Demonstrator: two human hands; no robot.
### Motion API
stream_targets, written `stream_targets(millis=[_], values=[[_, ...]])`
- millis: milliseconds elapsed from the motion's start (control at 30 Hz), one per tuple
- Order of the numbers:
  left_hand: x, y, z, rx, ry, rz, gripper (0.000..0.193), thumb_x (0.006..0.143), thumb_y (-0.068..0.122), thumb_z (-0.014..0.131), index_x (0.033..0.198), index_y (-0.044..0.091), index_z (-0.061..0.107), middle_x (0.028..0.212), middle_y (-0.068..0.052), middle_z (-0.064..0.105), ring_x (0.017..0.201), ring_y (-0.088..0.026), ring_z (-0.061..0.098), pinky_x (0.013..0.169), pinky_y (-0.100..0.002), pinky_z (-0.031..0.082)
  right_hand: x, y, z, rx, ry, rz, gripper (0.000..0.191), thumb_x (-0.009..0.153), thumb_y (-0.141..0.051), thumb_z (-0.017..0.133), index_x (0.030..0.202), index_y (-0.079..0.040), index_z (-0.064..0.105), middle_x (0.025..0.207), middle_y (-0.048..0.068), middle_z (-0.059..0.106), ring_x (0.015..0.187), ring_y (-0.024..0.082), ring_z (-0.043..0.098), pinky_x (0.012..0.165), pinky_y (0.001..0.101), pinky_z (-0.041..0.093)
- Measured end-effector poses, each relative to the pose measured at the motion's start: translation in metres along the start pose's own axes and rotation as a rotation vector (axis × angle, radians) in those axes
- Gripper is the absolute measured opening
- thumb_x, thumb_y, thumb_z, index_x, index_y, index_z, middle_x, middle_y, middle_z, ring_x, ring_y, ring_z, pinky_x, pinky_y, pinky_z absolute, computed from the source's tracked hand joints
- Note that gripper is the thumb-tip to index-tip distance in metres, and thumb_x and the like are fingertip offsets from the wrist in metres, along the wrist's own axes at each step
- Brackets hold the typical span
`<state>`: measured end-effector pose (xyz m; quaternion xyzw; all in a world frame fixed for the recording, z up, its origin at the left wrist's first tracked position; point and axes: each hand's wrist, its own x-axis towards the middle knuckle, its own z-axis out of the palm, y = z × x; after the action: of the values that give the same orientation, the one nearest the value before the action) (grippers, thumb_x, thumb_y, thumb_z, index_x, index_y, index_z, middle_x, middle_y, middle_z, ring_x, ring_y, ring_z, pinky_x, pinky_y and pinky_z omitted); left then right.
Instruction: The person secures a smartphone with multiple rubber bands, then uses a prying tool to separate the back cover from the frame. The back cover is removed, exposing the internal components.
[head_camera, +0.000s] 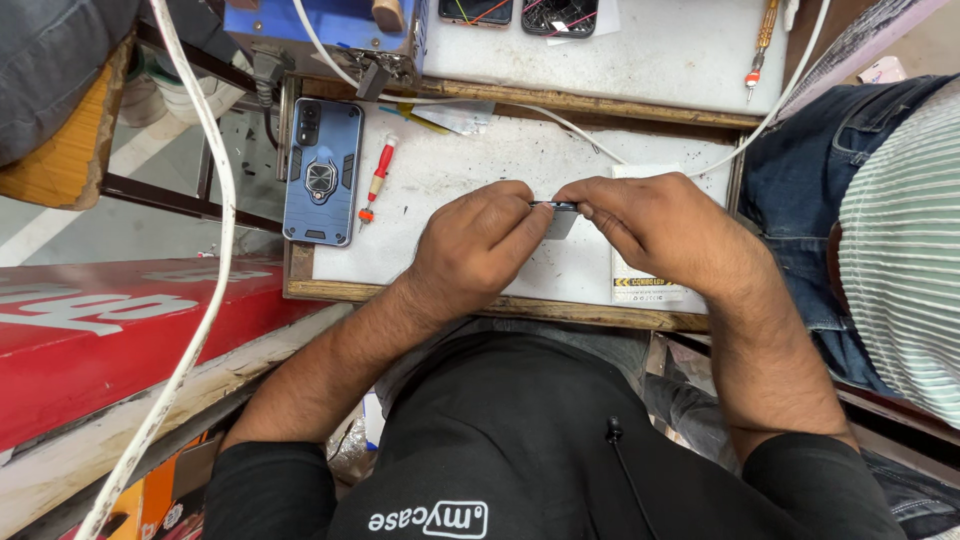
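both hands meet over the middle of the white table (480, 165), nearer its front edge. the left hand (478, 250) and the right hand (660, 225) each pinch one end of a small flat part (556, 212), so it sits right between the two grips, fingertips closed on it, just above the table. a blue phone case (322, 170) lies at the table's left edge, a red screwdriver (377, 180) just beside it.
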<state>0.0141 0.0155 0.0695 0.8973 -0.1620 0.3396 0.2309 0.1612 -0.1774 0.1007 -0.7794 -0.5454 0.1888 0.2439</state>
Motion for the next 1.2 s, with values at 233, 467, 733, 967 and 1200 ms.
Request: stream_targets(millis=[233,467,733,967,1200], values=[[0.005,0.000,0.009,0.148,0.074,0.104,0.018,0.092,-0.001,0.079,0.108,-0.006,0.070,0.092,-0.008,0.057,0.105,-0.025,0.068,0.092,-0.037,0.066,0.000,0.003,0.002,-0.023,0.035,-0.031,0.028,0.098,-0.012,0.064,0.126,-0.006,0.067,0.089,0.017,0.076,0.077,0.031,0.076,0.065,0.0384,0.062],[0.011,0.006,0.004,0.058,-0.103,-0.113,0.024,0.083,0.002,0.073,0.106,-0.001,0.068,0.097,-0.010,0.055,0.095,-0.025,0.066,0.073,-0.036,0.059,0.000,0.006,0.004,-0.017,0.023,0.011,0.031,0.097,-0.009,0.064,0.128,-0.006,0.066,0.091,0.017,0.076,0.078,0.032,0.076,0.066,0.0395,0.062],[0.027,0.005,-0.002,-0.027,-0.285,-0.264,0.024,0.077,-0.005,0.067,0.099,0.003,0.067,0.095,-0.008,0.056,0.090,-0.025,0.065,0.071,-0.037,0.058,-0.003,0.008,0.007,0.004,0.044,-0.002,0.031,0.098,-0.010,0.064,0.128,-0.006,0.066,0.094,0.018,0.076,0.081,0.033,0.076,0.067,0.0399,0.062],[0.029,0.003,-0.007,-0.077,-0.316,-0.310,0.011,0.088,0.001,0.071,0.098,0.004,0.067,0.094,-0.009,0.057,0.086,-0.025,0.067,0.072,-0.038,0.058,-0.005,0.008,0.012,-0.002,0.065,-0.037,0.030,0.099,-0.010,0.064,0.128,-0.006,0.066,0.096,0.018,0.076,0.082,0.032,0.077,0.069,0.0382,0.063],[-0.003,-0.007,-0.010,-0.189,-0.049,-0.448,0.009,0.097,0.010,0.078,0.103,0.006,0.072,0.088,-0.008,0.070,0.078,-0.023,0.071,0.069,-0.037,0.058,-0.008,0.010,0.030,0.082,0.204,-0.030,0.031,0.098,-0.002,0.061,0.128,-0.006,0.066,0.106,0.017,0.076,0.091,0.030,0.077,0.081,0.0368,0.062]])
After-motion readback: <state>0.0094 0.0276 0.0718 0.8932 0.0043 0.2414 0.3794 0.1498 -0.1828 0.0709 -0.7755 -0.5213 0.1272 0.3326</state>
